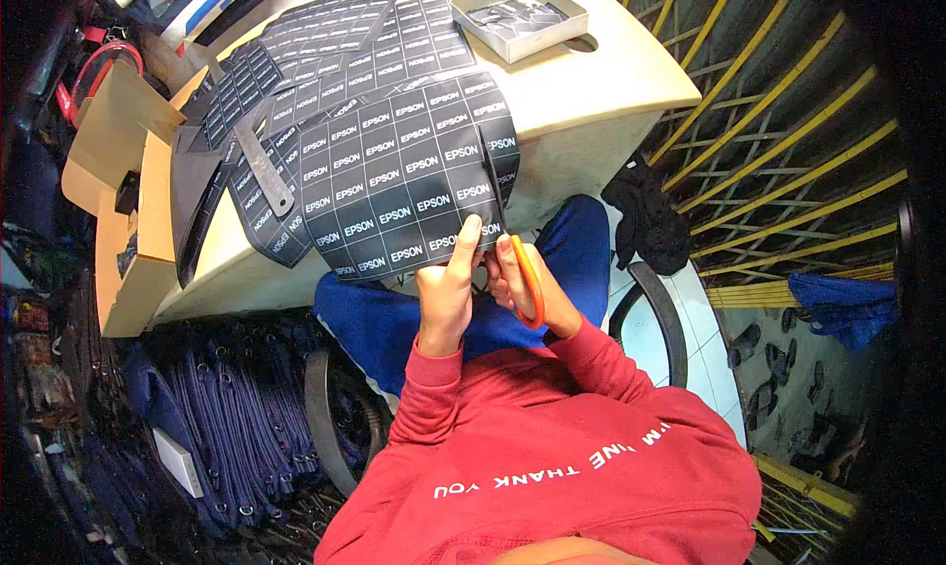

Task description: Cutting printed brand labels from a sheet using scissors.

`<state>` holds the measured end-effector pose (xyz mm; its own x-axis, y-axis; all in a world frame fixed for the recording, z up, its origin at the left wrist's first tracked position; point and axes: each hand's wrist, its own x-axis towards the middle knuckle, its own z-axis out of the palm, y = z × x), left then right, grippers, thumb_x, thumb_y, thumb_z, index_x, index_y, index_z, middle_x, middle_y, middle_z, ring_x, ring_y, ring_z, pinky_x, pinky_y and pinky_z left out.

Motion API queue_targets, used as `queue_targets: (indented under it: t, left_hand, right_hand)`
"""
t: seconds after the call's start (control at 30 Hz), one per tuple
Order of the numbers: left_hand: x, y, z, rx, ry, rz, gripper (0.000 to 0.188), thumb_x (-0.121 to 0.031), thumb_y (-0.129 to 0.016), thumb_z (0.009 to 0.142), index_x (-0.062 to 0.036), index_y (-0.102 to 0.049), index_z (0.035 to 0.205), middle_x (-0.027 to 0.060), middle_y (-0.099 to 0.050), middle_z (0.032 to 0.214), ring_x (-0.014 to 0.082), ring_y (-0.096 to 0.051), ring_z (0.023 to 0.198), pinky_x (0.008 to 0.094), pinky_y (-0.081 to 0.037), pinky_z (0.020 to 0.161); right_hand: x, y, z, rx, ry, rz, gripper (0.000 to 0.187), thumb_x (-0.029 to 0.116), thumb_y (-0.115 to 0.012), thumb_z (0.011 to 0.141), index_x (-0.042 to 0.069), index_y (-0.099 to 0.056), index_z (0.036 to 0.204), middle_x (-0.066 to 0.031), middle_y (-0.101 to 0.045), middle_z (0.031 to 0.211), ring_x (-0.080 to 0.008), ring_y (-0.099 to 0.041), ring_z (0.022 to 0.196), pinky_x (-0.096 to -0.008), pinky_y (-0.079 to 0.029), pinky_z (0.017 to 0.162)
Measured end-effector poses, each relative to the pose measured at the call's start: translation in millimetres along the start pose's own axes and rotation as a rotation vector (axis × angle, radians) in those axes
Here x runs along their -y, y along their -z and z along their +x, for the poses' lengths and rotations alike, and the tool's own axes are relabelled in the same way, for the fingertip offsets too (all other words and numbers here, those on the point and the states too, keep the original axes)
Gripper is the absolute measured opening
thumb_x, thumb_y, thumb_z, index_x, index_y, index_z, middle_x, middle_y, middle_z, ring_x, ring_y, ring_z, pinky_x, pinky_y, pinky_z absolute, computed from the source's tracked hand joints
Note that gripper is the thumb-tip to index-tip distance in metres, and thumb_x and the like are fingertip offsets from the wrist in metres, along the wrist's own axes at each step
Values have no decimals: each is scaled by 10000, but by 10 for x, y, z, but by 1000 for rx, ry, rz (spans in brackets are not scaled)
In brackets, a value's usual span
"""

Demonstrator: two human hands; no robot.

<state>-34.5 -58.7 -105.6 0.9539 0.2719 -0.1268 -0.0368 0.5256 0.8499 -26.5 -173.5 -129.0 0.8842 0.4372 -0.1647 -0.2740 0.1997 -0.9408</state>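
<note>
Both hands meet at frame centre: a glossy black label sheet (404,176), gridded with white rectangles, is pinched by the left hand (448,294); orange-handled scissors (527,279) are gripped by the right hand (527,284).

Metal ruler (264,168) on the table (601,82) — grey tray (520,18) beyond.

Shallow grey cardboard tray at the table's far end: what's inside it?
The shallow grey cardboard tray holds a loose pile of small dark cut label pieces. Its floor beneath them is covered.
</note>
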Motion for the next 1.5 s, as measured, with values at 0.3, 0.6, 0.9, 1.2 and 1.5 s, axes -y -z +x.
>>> queue_targets:
  t: [0.3, 0.6, 0.9, 1.2, 1.5]
  left_hand:
    - [6, 25, 0, 5, 1, 14, 273, -44, -618, 841, -52, -536, 1101, 47, -585, 1024, 142, -591, 878, 288, -505, 749]
    - [-5, 13, 2, 11, -29, 10, 294, -38, -617, 840, -62, -525, 1118, 49, -571, 1064, 146, -579, 921, 288, -500, 767]
    - [26, 74, -4, 7, -23, 45, 283, -52, -626, 835, -57, -542, 1105, 44, -584, 1044, 139, -584, 902, 277, -493, 755]
    - [41, 45, -151, -18, -30, 168, 128, -155, -640, 847, -37, -617, 891, -12, -586, 799, 54, -509, 658, 220, -410, 571]
    - [49, 151, -137, 39, 45, 232, 279, -113, -618, 853, -51, -549, 1116, 43, -584, 1063, 128, -574, 924, 279, -493, 762]
  right_hand:
    - [9, -16, 1, -40, 8, -84, 545, 542, -371, 922, 84, -410, 628, 21, -397, 494, -64, -377, 413, -233, -300, 372]
    - [19, -19, 5, -62, 77, -192, 577, 509, -349, 941, 65, -421, 580, 6, -406, 465, -81, -401, 394, -244, -326, 370]
    - [-43, -24, 21, -17, 57, -88, 560, 521, -350, 936, 64, -426, 620, 31, -389, 485, -58, -366, 401, -233, -297, 366]
    - [-81, 23, 96, -69, 171, -194, 603, 547, -295, 936, 43, -444, 640, -7, -415, 486, -90, -391, 410, -259, -316, 384]
    - [-96, 36, 106, -93, 139, -264, 635, 558, -282, 932, 26, -459, 634, -30, -434, 463, -118, -447, 414, -284, -349, 388]
